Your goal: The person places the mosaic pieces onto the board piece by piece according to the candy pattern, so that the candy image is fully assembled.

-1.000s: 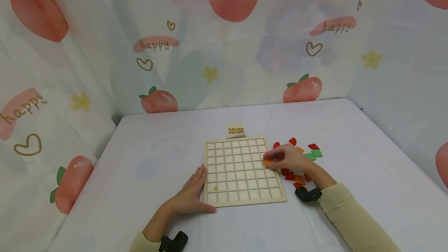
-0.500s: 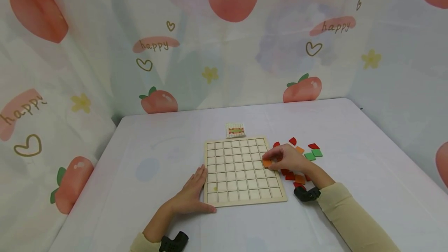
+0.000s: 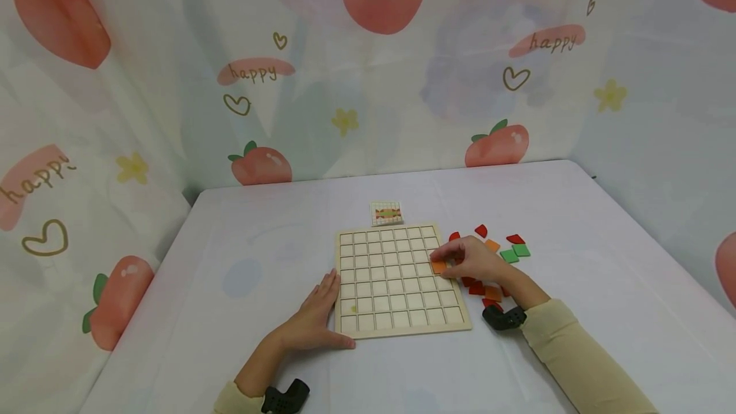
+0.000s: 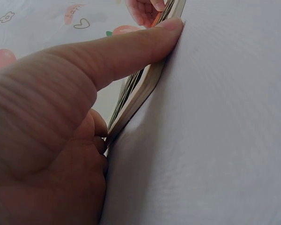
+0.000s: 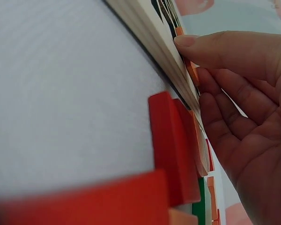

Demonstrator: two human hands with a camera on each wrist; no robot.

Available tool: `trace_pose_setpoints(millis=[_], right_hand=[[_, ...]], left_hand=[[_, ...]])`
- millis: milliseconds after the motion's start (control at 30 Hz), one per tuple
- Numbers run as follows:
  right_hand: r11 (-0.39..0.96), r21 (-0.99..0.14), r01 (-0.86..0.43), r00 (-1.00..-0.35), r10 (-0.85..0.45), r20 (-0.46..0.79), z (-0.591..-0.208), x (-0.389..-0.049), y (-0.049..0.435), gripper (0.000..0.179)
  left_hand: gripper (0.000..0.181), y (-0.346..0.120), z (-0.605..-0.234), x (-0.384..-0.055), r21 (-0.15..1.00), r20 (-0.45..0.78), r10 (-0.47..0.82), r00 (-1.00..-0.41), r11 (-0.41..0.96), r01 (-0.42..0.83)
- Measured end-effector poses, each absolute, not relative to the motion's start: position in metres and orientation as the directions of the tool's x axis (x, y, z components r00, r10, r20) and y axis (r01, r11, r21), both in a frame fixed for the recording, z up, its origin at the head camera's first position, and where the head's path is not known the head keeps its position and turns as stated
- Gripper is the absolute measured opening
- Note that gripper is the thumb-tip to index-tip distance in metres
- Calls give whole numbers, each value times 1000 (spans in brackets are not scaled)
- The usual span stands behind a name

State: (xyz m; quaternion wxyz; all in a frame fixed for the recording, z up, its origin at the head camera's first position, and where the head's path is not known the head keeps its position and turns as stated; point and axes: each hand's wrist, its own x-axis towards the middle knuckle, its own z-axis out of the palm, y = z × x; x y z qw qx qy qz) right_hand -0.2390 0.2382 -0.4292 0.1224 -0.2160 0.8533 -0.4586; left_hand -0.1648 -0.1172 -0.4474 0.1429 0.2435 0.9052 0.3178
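A square wooden board (image 3: 397,306) marked with a grid lies flat on the table. My right hand (image 3: 477,259) is over the board's right edge and pinches an orange square tile (image 3: 439,268) between thumb and fingers at a right-hand cell. In the right wrist view the thumb presses the orange tile (image 5: 193,72) beside the board's rim. My left hand (image 3: 313,318) rests against the board's lower left corner, fingers along the left side and thumb along the front edge. The left wrist view shows that thumb lying on the board's edge (image 4: 152,77).
Loose tiles lie right of the board, partly hidden by the right hand: several red ones (image 3: 476,289), green ones (image 3: 521,250) and orange ones (image 3: 492,294). Behind the board is a small pattern card (image 3: 388,214). A printed curtain (image 3: 397,101) stands behind the white table (image 3: 276,235).
My right hand has shifted very slightly left with the orange tile over the board's right side. The left hand and the board have stayed in place.
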Motion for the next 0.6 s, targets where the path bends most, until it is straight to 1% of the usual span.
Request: trace_pose_setpoints(millis=[300, 400, 600], right_hand=[[484, -840, -247, -879, -476, -16, -426, -236, 238, 36], [481, -850, -216, -894, -446, -25, -426, -236, 239, 40], [474, -861, -184, -938, -348, 8, -425, -237, 250, 43]], left_hand=[[123, -118, -447, -165, 640, -100, 537, -838, 679, 359], [123, -118, -447, -165, 637, -99, 536, -838, 681, 361], [123, -118, -447, -165, 639, -98, 539, -837, 679, 362]])
